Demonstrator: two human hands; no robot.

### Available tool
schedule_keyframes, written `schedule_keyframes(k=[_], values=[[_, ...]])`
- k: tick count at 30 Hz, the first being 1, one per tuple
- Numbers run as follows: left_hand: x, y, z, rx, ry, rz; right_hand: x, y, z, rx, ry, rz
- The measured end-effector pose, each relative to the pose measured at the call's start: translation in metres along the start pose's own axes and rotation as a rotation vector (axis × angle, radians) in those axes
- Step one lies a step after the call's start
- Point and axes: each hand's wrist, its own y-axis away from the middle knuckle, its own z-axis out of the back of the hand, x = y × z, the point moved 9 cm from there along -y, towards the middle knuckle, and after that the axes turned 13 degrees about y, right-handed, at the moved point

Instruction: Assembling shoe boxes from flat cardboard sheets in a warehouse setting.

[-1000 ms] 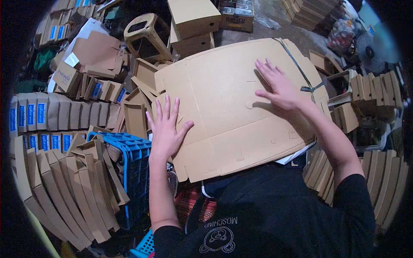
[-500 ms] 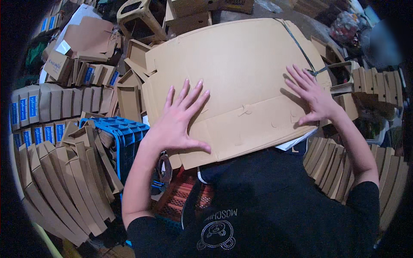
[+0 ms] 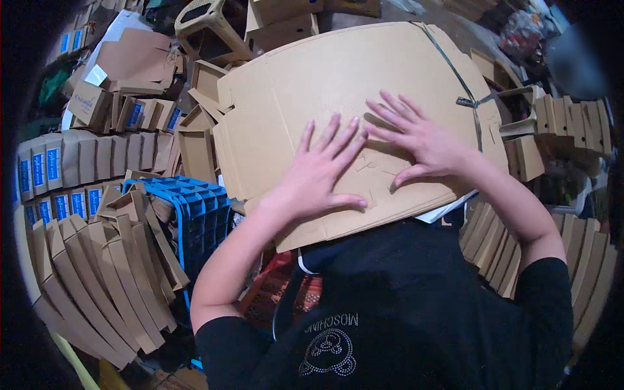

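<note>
A stack of flat tan cardboard sheets lies in front of me, with cut slots and crease lines on the top sheet. Across its right end runs a dark tie strap, knotted near the edge. My left hand rests on the near middle part of the top sheet, fingers spread. My right hand lies just beside it, also spread, its fingertips close to those of the left. Neither hand grips anything. White sheet material shows under the stack's near right edge.
A blue plastic crate stands left of the stack, and a red basket sits below it. Rows of folded cardboard boxes fill the left side; more boxes stand at right. A beige plastic stool is at the back.
My two hands have slid toward each other over the top sheet, the left moving right and the right moving left. The strap's knot is now uncovered.
</note>
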Motion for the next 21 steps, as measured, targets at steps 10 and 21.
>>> schedule_keyframes(k=[10, 21], values=[[0.042, 0.058, 0.042, 0.112, 0.007, 0.123, -0.067, 0.050, 0.005, -0.075, 0.104, -0.203], [0.021, 0.015, 0.021, -0.077, -0.030, 0.098, -0.026, 0.007, 0.019, -0.112, -0.018, -0.155]])
